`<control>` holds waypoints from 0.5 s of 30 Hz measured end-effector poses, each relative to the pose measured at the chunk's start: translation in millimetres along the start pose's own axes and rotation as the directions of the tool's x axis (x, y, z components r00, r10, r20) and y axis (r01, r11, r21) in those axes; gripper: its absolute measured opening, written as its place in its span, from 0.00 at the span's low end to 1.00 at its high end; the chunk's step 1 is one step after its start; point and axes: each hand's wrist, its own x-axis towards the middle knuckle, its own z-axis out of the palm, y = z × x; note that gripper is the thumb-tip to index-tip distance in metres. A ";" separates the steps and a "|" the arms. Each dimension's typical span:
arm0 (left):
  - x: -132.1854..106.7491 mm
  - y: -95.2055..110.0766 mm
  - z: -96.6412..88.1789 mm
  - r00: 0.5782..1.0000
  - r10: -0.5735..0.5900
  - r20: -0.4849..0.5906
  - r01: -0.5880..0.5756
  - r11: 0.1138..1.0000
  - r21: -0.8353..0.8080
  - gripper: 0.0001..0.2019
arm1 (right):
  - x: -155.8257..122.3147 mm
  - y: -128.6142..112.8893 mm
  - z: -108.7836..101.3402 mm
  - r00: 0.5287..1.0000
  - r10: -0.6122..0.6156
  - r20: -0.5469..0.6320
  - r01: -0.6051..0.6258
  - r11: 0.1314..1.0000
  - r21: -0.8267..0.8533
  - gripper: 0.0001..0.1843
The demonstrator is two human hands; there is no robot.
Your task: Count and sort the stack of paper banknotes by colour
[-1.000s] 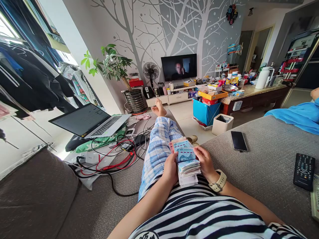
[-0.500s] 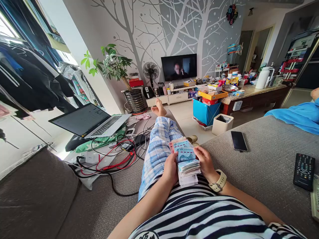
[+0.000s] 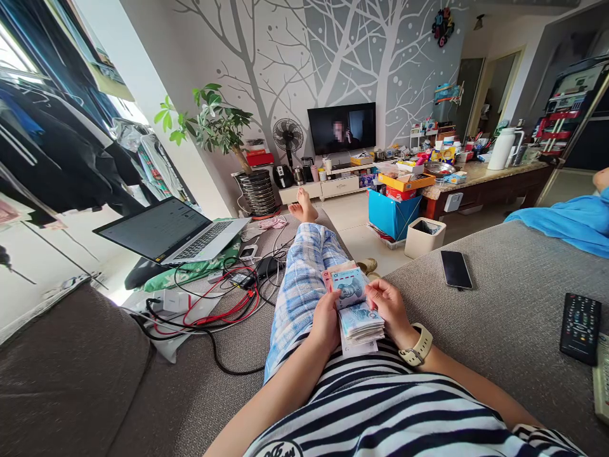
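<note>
Over my lap I hold a thick bundle of banknotes (image 3: 360,322). The bundle's near part is folded over in layers, with a pale paper slip or note (image 3: 359,348) sticking out beneath it. My left hand (image 3: 327,322) grips the bundle at its left side, thumb on top. Beyond the folded part, blue notes (image 3: 351,287) with a portrait stand upright, and pinkish notes (image 3: 328,279) peek out behind them. My right hand (image 3: 389,306), with a cream watch (image 3: 417,346) at the wrist, is closed at the notes' right edge, thumb and fingers pinched together.
On the sofa at left lie a laptop (image 3: 178,235) and tangled cables (image 3: 233,311). To the right are a phone (image 3: 455,270) and a remote control (image 3: 580,328). Ahead stand a waste bin (image 3: 425,238), a blue box (image 3: 392,216) and a cluttered table (image 3: 514,174). Another person's blue-covered leg (image 3: 571,222) rests at right.
The upper blue note has flipped over onto the near stack, uncovering a portrait on the note behind. My right hand has moved slightly down with its fingers curled in. My left hand stays put.
</note>
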 end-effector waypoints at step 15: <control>-9.7 13.3 12.8 0.996 -0.059 -0.065 0.060 0.998 0.025 0.11 | 3.9 7.1 -3.0 0.997 0.015 -0.074 -0.020 0.998 -0.060 0.18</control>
